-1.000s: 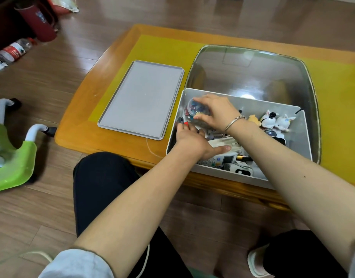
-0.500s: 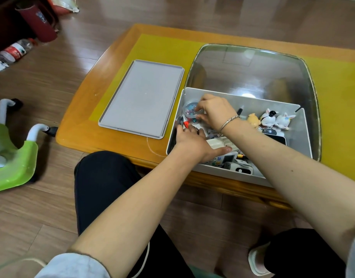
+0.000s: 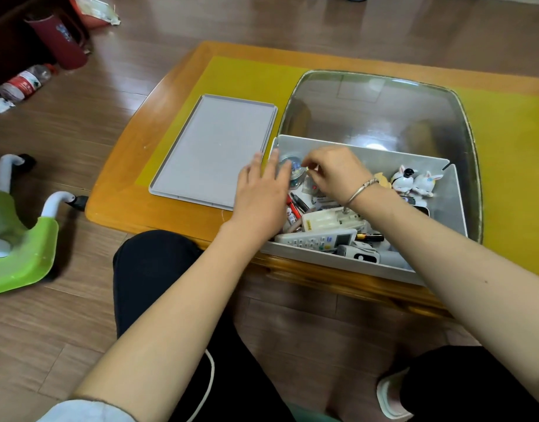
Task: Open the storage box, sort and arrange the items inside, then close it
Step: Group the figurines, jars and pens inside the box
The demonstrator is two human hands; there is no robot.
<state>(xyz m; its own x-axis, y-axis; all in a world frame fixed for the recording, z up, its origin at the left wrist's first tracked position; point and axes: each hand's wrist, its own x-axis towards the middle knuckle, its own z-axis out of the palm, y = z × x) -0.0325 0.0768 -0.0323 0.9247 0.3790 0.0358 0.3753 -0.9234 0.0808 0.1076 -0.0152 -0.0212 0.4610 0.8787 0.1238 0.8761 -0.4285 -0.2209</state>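
The white storage box [image 3: 365, 153] stands open at the table's near edge, and its grey lid [image 3: 213, 150] lies flat to its left. In the box's far-left corner sits a clear ball [image 3: 290, 166]. My right hand [image 3: 333, 175], a bangle on its wrist, curls its fingertips against the ball's right side. My left hand [image 3: 262, 193] reaches over the box's left wall, its straight fingers at the ball's left side. Also in the box are a white remote [image 3: 318, 239], a white charger [image 3: 332, 221], red pens [image 3: 293, 208], a battery [image 3: 370, 237] and white figurines [image 3: 414, 182].
The box stands on a wooden table [image 3: 171, 86] with a yellow mat [image 3: 250, 77] and a glass panel [image 3: 378, 108]. On the floor at left are a green child seat [image 3: 21, 239], a plastic bottle [image 3: 24, 82] and a dark red bin [image 3: 61, 41]. My knees are under the table edge.
My left hand rose from among the items in the box's front left to the ball at the left wall. My right hand set the ball lower into the far-left corner.
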